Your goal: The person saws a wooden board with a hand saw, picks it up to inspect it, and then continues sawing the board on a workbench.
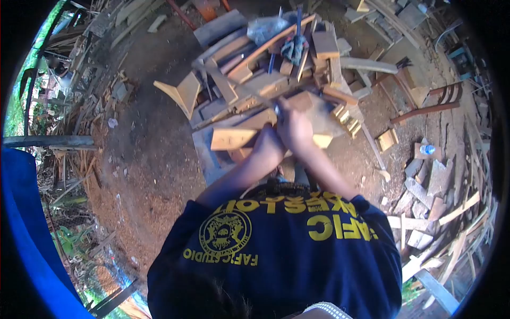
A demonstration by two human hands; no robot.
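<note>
My left hand [269, 142] is closed on a light wooden block [231, 139] that lies crosswise on the cluttered work surface. Just to its right and slightly higher, my right hand [295, 128] is in a fist, nearly touching the left. A small greyish thing [277, 110] shows at the right hand's fingers, too blurred to name. Under and beyond the hands are brown boards [260, 119] and a darker wood piece [300, 101]. The pale end [322, 141] of a wood piece shows beneath my right wrist.
Stacked offcuts [220, 80], a clear plastic bag [265, 29] and a cloth-wrapped object [294, 49] lie beyond. An angled wood piece [186, 93] juts out left. At right are a chair frame [425, 106], a bottle [427, 149] and scattered scraps [425, 183].
</note>
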